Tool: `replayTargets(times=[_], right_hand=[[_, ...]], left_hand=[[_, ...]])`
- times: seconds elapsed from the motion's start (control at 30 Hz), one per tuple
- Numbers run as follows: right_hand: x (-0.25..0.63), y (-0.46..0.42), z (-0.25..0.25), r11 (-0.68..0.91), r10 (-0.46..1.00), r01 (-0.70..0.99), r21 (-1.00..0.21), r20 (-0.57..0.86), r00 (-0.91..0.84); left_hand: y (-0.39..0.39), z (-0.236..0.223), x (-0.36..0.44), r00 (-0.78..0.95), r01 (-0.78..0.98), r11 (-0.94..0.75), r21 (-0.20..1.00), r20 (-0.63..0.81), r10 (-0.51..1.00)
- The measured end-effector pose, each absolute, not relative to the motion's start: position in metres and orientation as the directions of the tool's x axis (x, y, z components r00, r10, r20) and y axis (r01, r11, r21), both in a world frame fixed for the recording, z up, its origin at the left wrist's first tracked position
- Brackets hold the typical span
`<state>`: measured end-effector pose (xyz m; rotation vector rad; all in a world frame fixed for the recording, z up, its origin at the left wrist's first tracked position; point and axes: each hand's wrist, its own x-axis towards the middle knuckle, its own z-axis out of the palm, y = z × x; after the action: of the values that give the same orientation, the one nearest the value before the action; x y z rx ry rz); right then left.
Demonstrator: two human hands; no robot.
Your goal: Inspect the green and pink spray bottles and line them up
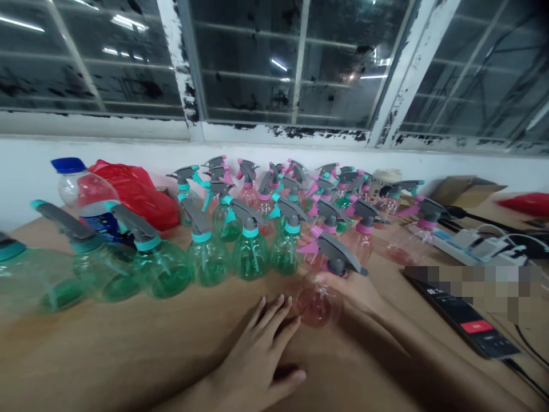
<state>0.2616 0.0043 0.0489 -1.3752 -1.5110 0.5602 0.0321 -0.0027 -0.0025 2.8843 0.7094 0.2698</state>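
Spray bottle of translucent rosy-pink plastic, round-bodied [317, 303], with a grey trigger head, pink nozzle and pink trigger; held near its neck by the right hand [351, 287]. The body lies just beyond the fingertips of the left hand [257, 350]; the head leans slightly rightward above the right hand, nozzle directed leftward.

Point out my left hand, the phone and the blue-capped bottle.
Left hand [258, 350]: head view, on the back of the hand.
Phone [457, 313]: head view, on the screen.
Blue-capped bottle [82, 187]: head view, on the clear upper body.
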Motion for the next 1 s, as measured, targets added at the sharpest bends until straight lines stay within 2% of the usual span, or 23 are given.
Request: replayTargets(times=[0.1, 0.27, 0.4, 0.57, 0.7, 0.77, 0.87, 1.0], right_hand=[[0.265, 0.001, 0.044, 0.229, 0.945, 0.451, -0.863, 0.309, 0.110], [0.269, -0.008, 0.037, 0.334, 0.919, 0.420, -0.844, 0.391, 0.055], [0.271, -0.021, 0.045, 0.357, 0.900, 0.495, -0.792, 0.433, 0.044], [0.299, -0.048, 0.053, 0.248, 0.910, 0.643, -0.724, 0.403, 0.102], [0.349, -0.065, 0.048, 0.221, 0.865, 0.720, -0.657, 0.474, 0.166], [0.375, -0.067, 0.045, 0.127, 0.860, 0.751, -0.648, 0.449, 0.243], [0.405, -0.061, 0.044, 0.032, 0.842, 0.759, -0.650, 0.427, 0.330], [0.430, -0.039, 0.041, 0.027, 0.798, 0.741, -0.671, 0.461, 0.388]], left_hand=[[-0.003, -0.002, 0.033, 0.872, 0.443, -0.876, 0.191, 0.137, 0.470], [-0.003, 0.001, 0.034, 0.875, 0.440, -0.880, 0.178, 0.132, 0.465], [-0.002, 0.003, 0.034, 0.875, 0.432, -0.886, 0.166, 0.159, 0.457], [-0.002, 0.000, 0.033, 0.859, 0.431, -0.891, 0.141, 0.237, 0.453], [-0.012, -0.004, 0.038, 0.839, 0.426, -0.898, 0.104, 0.327, 0.436], [-0.018, -0.005, 0.044, 0.851, 0.396, -0.915, 0.079, 0.344, 0.398], [-0.024, -0.003, 0.060, 0.865, 0.364, -0.930, 0.054, 0.350, 0.360], [-0.022, -0.003, 0.084, 0.856, 0.362, -0.930, 0.067, 0.370, 0.360]])
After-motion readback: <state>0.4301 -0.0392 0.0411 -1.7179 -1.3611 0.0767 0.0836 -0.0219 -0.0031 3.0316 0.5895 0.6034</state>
